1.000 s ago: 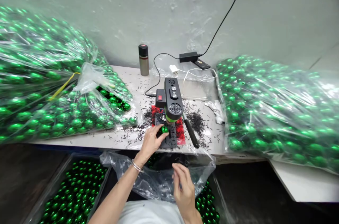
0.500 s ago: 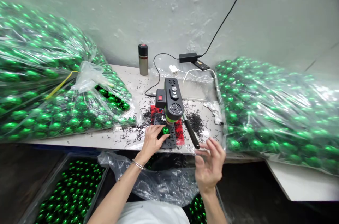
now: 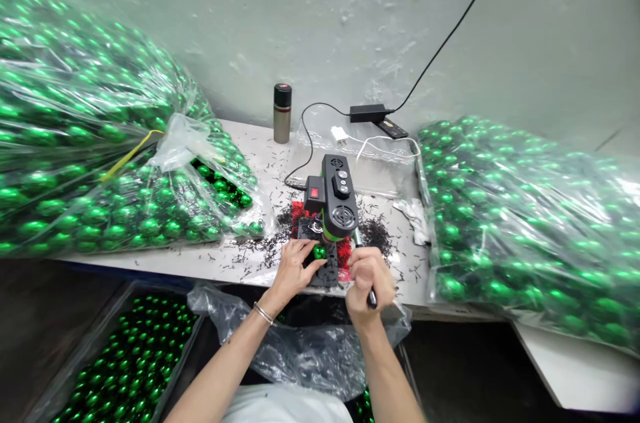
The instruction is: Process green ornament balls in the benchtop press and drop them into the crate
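A small black press machine (image 3: 340, 200) with a red switch stands on the table. Beneath its head sits a shiny green ball (image 3: 319, 251), which my left hand (image 3: 294, 266) holds between thumb and fingers over the machine's dark base (image 3: 325, 274). My right hand (image 3: 370, 283) is closed around the black lever handle (image 3: 371, 298) at the machine's right side; the handle's end sticks out below the fist. Red material (image 3: 344, 255) lies under the base, and small black bits (image 3: 376, 236) are scattered around it.
Big clear bags of green balls flank the machine, one at left (image 3: 115, 200) and one at right (image 3: 520, 230). Behind stand a bottle (image 3: 282, 118) and a power adapter (image 3: 369, 113). A white glove (image 3: 416, 220) lies at right. Below, a bin (image 3: 127, 356) holds green balls.
My right hand has moved from open beside the lever to closed around its handle. My left hand stays at the green ball. The whole view has shifted slightly.
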### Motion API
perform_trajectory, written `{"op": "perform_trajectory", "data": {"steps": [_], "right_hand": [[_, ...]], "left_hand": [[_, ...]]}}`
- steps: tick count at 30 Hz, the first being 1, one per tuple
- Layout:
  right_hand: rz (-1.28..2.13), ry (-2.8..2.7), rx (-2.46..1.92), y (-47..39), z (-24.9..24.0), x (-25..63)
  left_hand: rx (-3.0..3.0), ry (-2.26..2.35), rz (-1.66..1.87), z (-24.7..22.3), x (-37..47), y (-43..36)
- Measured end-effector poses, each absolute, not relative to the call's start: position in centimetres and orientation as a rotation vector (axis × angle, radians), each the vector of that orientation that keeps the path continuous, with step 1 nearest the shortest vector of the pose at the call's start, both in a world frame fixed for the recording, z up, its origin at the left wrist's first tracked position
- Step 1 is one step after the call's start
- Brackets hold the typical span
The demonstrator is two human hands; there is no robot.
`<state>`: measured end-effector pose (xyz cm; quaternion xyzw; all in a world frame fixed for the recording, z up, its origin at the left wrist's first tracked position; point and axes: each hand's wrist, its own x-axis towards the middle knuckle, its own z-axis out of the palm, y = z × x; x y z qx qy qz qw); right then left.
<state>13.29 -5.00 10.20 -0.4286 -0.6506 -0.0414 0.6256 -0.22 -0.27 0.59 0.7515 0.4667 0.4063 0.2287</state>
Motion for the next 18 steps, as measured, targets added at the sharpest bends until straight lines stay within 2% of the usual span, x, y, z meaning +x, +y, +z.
{"op": "perform_trajectory", "data": {"steps": [8,18], "right_hand": [[-0.204,-1.510,-0.958,-4.5,4.4,13.4],[-0.252,-1.593,-0.964,-4.3,3.5,13.4]], "left_hand": [[2.070,1.281,1.124,0.5,-0.2,-0.4],[2.052,1.278,1.126,0.4,-0.2,-0.6]]}}
